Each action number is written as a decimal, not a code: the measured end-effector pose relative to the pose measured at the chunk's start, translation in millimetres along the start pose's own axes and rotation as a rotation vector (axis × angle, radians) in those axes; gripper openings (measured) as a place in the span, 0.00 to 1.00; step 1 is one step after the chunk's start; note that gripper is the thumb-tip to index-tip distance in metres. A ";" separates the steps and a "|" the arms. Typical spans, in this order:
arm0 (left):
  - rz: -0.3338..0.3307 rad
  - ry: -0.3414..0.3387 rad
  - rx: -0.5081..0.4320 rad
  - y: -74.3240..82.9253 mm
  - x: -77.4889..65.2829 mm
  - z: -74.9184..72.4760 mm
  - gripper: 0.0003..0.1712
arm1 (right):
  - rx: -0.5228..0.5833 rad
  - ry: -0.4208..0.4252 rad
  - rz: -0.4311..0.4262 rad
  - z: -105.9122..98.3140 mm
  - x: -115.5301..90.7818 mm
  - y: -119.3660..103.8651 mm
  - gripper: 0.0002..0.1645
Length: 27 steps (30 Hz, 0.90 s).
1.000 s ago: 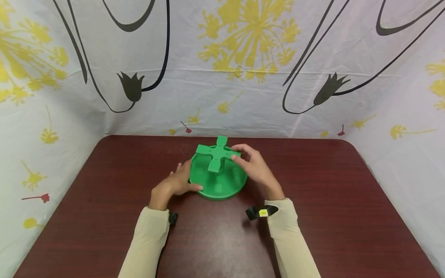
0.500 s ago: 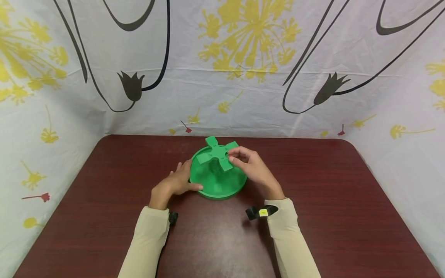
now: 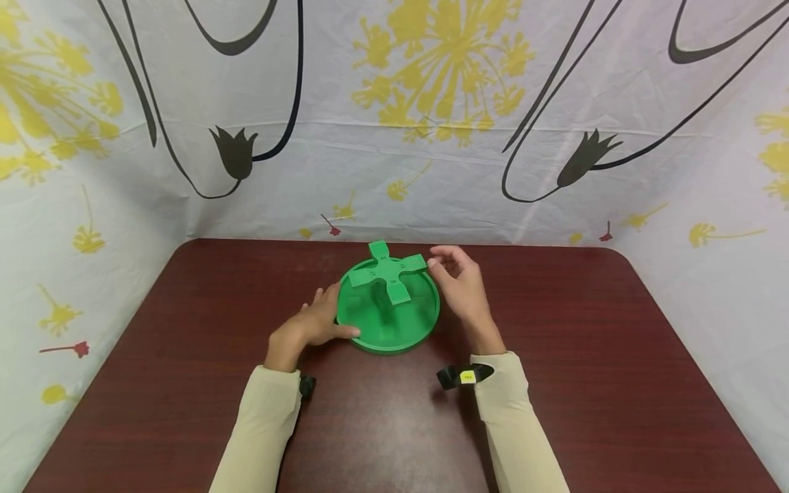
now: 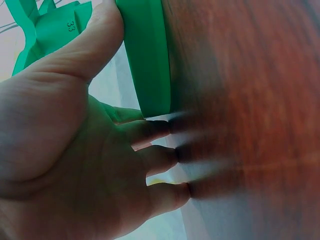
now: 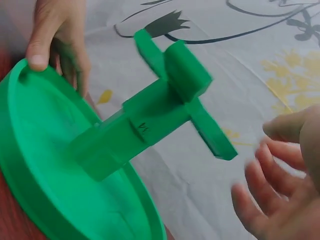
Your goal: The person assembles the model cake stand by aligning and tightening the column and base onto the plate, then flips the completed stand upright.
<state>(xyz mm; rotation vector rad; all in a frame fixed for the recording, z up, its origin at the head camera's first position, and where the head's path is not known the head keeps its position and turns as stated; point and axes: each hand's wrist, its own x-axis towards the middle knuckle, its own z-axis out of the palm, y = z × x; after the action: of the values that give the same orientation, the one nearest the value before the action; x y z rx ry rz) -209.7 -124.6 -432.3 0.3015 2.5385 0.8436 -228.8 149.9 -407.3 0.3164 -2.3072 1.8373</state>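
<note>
A green round tray sits on the table, and a square post rises from its middle. On top of the post is a green four-armed cross with small numbers on its arms. My left hand holds the tray's left rim, thumb over the edge and the other fingers outside it. In the left wrist view those fingertips reach down to the tabletop. My right hand holds nothing; its loosely bent fingers are just right of the cross's right arm. The right wrist view shows a gap between them.
The dark red-brown table spreads on both sides and in front of the tray. A white cloth with yellow and dark plant prints hangs behind the far edge and at both sides. Black wrist cameras are strapped at both sleeves.
The cross has turned on its post. My right hand had its fingers at the cross's right side and has since moved off to the right. My left hand has stayed on the rim.
</note>
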 end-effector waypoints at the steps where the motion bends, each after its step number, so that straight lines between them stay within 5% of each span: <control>1: -0.001 -0.001 0.002 -0.3 0.2 0.2 0.62 | -0.015 -0.001 0.006 0.4 0.2 1.0 0.20; 5: -0.001 0.000 0.000 -1.7 0.8 1.5 0.62 | -0.036 -0.121 0.028 2.4 -0.6 4.8 0.29; 10: 0.007 0.004 -0.008 -2.0 0.0 2.0 0.62 | -0.009 -0.240 0.045 6.2 -2.8 6.2 0.27; 27: -0.023 -0.009 0.022 -0.7 0.4 0.7 0.62 | -0.107 -0.232 0.024 6.9 -4.7 0.8 0.20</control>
<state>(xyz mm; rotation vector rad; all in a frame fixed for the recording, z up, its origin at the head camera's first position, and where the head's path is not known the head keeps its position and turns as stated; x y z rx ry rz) -209.8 -124.6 -433.3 0.2817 2.5398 0.8043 -224.5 143.6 -410.9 0.5126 -2.5616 1.7621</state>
